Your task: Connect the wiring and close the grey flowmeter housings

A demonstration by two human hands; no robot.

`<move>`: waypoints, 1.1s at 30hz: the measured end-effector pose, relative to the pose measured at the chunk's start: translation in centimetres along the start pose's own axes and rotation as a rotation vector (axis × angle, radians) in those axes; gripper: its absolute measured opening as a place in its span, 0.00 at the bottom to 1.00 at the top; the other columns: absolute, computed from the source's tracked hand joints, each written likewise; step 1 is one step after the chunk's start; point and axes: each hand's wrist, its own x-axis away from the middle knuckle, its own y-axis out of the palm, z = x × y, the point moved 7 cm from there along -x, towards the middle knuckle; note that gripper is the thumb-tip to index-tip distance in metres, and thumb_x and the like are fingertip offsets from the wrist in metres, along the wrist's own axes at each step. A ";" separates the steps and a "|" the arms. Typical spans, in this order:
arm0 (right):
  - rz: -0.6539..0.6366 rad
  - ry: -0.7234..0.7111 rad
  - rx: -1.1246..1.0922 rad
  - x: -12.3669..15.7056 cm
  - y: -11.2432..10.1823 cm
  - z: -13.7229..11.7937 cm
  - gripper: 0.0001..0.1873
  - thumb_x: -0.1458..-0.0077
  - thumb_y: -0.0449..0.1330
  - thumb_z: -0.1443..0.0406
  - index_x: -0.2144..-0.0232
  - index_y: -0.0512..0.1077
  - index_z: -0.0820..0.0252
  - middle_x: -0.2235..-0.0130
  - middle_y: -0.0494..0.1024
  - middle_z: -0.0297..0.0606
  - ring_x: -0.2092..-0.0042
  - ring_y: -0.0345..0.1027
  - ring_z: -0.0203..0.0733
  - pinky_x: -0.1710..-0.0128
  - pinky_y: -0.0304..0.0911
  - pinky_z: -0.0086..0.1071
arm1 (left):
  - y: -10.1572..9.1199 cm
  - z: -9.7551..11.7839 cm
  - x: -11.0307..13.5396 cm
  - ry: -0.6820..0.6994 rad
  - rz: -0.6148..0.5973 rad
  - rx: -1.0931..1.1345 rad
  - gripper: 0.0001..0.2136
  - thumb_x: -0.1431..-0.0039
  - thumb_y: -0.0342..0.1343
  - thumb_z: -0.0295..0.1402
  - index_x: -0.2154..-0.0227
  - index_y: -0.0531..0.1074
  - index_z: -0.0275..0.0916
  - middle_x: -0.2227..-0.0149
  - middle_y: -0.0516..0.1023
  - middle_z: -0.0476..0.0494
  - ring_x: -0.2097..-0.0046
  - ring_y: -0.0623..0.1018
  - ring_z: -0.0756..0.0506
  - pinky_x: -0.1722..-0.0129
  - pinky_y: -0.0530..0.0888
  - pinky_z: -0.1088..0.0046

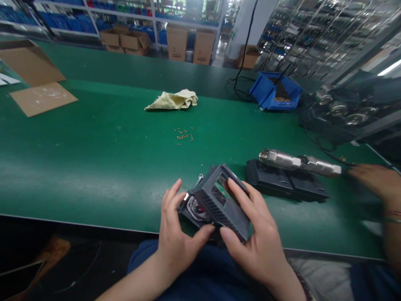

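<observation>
My left hand and my right hand both grip a dark grey plastic housing just above the near edge of the green table. The housing is tilted, with a rectangular cut-out on top and a round clear part at its left end. My left thumb presses its lower side; my right fingers lie along its right side. A small metal piece sticks out behind it.
A black flat housing lies right of my hands with a silver electric screwdriver across it. Another person's hand rests at the far right. Small brass screws, a yellow cloth, a blue parts bin and cardboard lie farther back.
</observation>
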 end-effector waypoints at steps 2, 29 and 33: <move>-0.019 -0.060 0.028 0.3 0.0 -0.6 0.33 0.46 0.54 0.57 0.40 0.55 0.63 0.43 0.60 0.54 0.43 0.61 0.55 0.50 0.68 0.46 | 0.7 -1.6 0.7 -0.113 -0.168 0.189 0.33 0.44 0.59 0.42 0.41 0.53 0.35 0.43 0.68 0.24 0.43 0.71 0.36 0.48 0.73 0.55; -0.091 -0.124 0.225 -0.2 0.5 0.2 0.29 0.44 0.53 0.56 0.41 0.58 0.57 0.45 0.64 0.51 0.48 0.67 0.55 0.56 0.71 0.44 | 3.0 -2.9 -1.5 -0.281 -0.456 0.467 0.51 0.63 0.72 0.30 0.37 0.49 0.42 0.41 0.68 0.32 0.42 0.71 0.38 0.43 0.69 0.55; -0.104 -0.144 0.226 -0.4 0.5 0.0 0.28 0.43 0.53 0.55 0.42 0.59 0.58 0.46 0.64 0.52 0.49 0.67 0.55 0.56 0.71 0.44 | 2.9 -2.8 -1.6 -0.278 -0.464 0.485 0.49 0.62 0.72 0.28 0.38 0.50 0.40 0.41 0.68 0.31 0.41 0.70 0.39 0.42 0.68 0.57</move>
